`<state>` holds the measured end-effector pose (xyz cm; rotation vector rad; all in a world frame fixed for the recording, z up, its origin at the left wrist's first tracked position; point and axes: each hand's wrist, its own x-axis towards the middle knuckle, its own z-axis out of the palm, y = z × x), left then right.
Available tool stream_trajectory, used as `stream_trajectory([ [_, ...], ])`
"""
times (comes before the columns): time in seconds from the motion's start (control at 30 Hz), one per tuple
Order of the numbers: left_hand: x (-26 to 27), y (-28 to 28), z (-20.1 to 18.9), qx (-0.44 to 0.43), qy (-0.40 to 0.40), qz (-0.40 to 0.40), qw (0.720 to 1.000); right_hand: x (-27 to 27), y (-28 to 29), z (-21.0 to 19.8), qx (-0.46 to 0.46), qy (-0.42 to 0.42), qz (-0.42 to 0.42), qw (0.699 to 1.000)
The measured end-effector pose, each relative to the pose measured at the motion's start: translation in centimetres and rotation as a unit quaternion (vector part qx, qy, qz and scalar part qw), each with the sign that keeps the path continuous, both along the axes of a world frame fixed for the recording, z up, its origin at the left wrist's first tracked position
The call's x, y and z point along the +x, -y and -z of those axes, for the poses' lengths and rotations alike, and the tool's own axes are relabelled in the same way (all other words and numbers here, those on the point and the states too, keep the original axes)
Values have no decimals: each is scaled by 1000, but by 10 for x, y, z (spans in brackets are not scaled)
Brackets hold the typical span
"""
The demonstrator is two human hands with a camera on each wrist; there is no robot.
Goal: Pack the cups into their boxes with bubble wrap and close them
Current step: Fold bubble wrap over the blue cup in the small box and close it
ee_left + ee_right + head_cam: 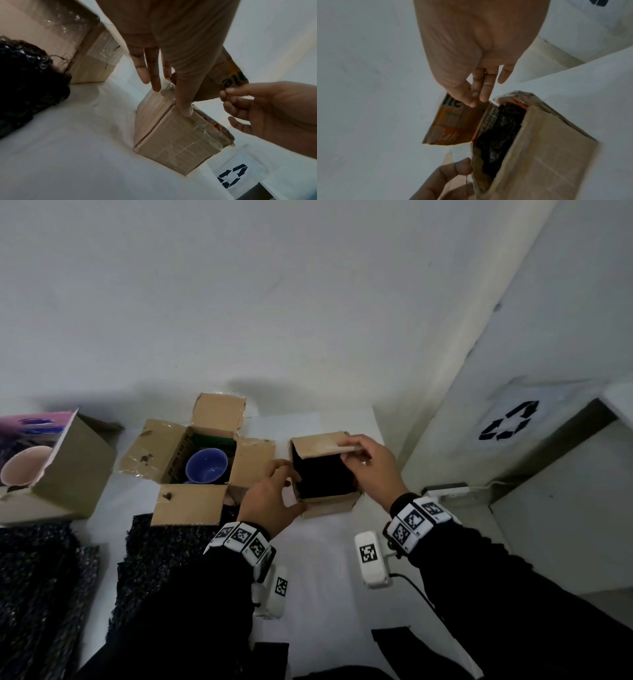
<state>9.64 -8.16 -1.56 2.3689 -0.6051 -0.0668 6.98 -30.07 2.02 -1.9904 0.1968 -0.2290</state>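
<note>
A small cardboard box (pixel 329 506) stands on the white table, filled with black bubble wrap (pixel 325 477) that hides any cup inside. My right hand (pixel 356 450) pinches the box's far flap (pixel 318 448) by its edge and holds it tilted over the opening. My left hand (pixel 291 487) grips the box's left side, thumb on the front wall. In the left wrist view, my left hand (pixel 169 99) is on the box (pixel 180 142). In the right wrist view, my right hand (pixel 476 100) holds the orange-printed flap (pixel 453 128) beside the wrap (pixel 501 128).
To the left, an open box (pixel 191 505) holds a blue cup (pixel 205 465). At far left, a tilted box (pixel 75 474) holds a pink cup (pixel 24 470). Black bubble wrap sheets (pixel 41 577) lie at the front left. A white bin (pixel 507 422) with a recycling mark stands on the right.
</note>
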Motion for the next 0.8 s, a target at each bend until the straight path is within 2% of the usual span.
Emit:
stream_trajectory([
  [0.17,-2,0,-6,-7,13,0,1000,-33,-12,-7,149,-51,-4,987],
  [0.23,-4,2,-9,-9,27,11,1000,-36,-18,-10,225,-78,40,970],
  [0.3,-5,2,-12,-7,40,23,999,-33,-23,-10,263,-106,97,954],
  [0.43,-7,-1,-17,2,39,10,999,-28,-35,-6,269,-118,141,945],
  [0.67,-14,1,-18,-40,-18,19,999,-43,-42,4,281,-126,191,932],
  [0.8,-16,2,-14,-28,-12,31,999,-49,-43,9,298,-117,215,923],
])
